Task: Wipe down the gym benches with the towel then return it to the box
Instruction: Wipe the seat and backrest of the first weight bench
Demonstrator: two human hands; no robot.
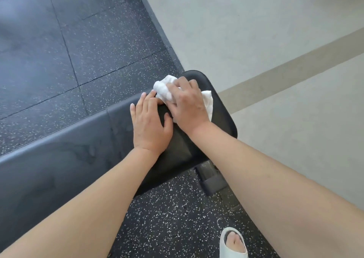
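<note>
Both hands are on the black padded bench [220,118], near its rounded end. The right hand [187,105] lies on top of the white towel [164,89] and presses it onto the pad, with the fingers curled over the crumpled cloth, so this hand is closed on the towel. One part of the towel is bunched in front of the fingers, on the far left edge of the pad, and another part comes out flat from under the hand on the right side. The left hand [150,123] is flat on the bench just beside the right one, palm down, fingers spread only a little and holding nothing; its fingertips touch the near edge of the towel and its thumb points toward the right wrist. Both forearms are bare and come in from the bottom of the view. The bench pad goes from the towel toward the lower left, and there a long section of it looks grey and shiny, with some faint wet-looking marks on the surface. Under the near side of the bench, a dark metal foot of the frame [211,179] stands on the black rubber floor [59,51] with white speckles, which is made of square tiles. To the right of the bench the floor changes to a pale smooth surface [256,31] with a darker beige stripe across it. At the bottom edge, a foot in a white open-toe slipper [233,243] stands on the speckled rubber.
</note>
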